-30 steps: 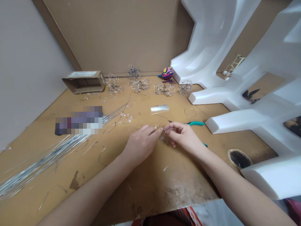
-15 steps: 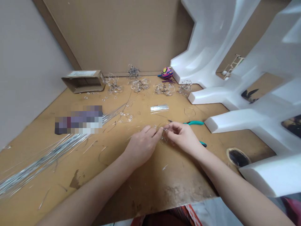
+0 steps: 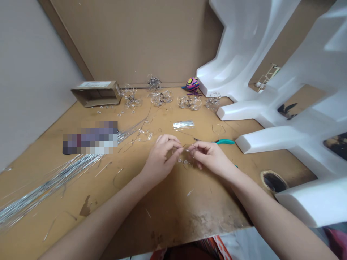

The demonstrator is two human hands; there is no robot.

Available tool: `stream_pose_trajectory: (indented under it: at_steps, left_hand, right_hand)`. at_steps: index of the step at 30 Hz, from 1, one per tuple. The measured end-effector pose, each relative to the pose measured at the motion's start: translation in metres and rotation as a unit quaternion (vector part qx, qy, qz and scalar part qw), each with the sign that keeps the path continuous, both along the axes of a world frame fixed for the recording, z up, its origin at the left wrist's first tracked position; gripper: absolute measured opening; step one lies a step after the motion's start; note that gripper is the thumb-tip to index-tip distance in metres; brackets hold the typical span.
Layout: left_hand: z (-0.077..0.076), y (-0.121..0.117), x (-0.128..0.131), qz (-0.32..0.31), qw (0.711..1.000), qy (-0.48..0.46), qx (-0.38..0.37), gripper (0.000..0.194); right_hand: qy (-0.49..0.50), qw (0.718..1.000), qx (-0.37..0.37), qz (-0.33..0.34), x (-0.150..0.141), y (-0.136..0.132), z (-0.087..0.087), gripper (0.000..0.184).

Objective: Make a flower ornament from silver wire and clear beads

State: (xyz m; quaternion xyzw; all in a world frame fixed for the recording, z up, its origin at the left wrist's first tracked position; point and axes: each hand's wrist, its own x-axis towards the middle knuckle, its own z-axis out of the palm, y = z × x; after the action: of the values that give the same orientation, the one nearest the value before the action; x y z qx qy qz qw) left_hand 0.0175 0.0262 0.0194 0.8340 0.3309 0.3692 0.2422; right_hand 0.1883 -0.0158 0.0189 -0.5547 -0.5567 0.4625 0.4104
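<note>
My left hand [image 3: 159, 157] and my right hand [image 3: 210, 155] meet at the middle of the brown worktable [image 3: 168, 202]. Both are closed in a pinch on a small piece of thin wire with clear beads [image 3: 184, 159] that hangs between the fingertips. Teal-handled pliers [image 3: 221, 142] lie on the table just behind my right hand. A short bundle of cut wires [image 3: 184, 124] rests a little farther back.
Long silver wires [image 3: 51, 182] fan across the left of the table. Finished wire-and-bead clusters [image 3: 162, 97] line the back, beside a cardboard box [image 3: 96, 93] and a colourful toy [image 3: 192, 84]. White foam blocks [image 3: 273, 90] fill the right side. A dark hole [image 3: 273, 181] marks the table.
My left hand has lifted slightly and drawn back to the left, opening a small gap between the two hands. The beaded wire now shows between the fingertips.
</note>
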Motion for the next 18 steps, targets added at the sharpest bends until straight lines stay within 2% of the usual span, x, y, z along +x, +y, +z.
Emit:
stream_pose_trajectory:
  at_steps: [2,4,6,13,18]
  left_hand:
    - [-0.0019,0.0016,0.0005,-0.027,0.988,-0.074,-0.134,0.015]
    - [-0.0041,0.0028,0.0006,-0.052,0.959,-0.119,-0.252,0.018]
    - [-0.0056,0.0039,0.0005,-0.058,0.934,-0.143,-0.321,0.020]
    - [-0.0088,0.0075,-0.0007,-0.054,0.893,-0.187,-0.406,0.021]
    - [-0.0083,0.0070,-0.0001,-0.047,0.889,-0.187,-0.416,0.022]
  right_hand:
    - [0.009,1.000,-0.013,0.011,0.0009,0.0001,0.0011,0.012]
    - [0.014,0.999,-0.021,0.024,0.0017,0.0004,0.0021,0.013]
    - [0.024,0.999,-0.022,0.037,0.0022,0.0008,0.0027,0.014]
    - [0.019,0.998,-0.037,0.054,0.0009,0.0005,0.0039,0.018]
    - [0.020,0.997,-0.044,0.059,0.0011,0.0008,0.0032,0.019]
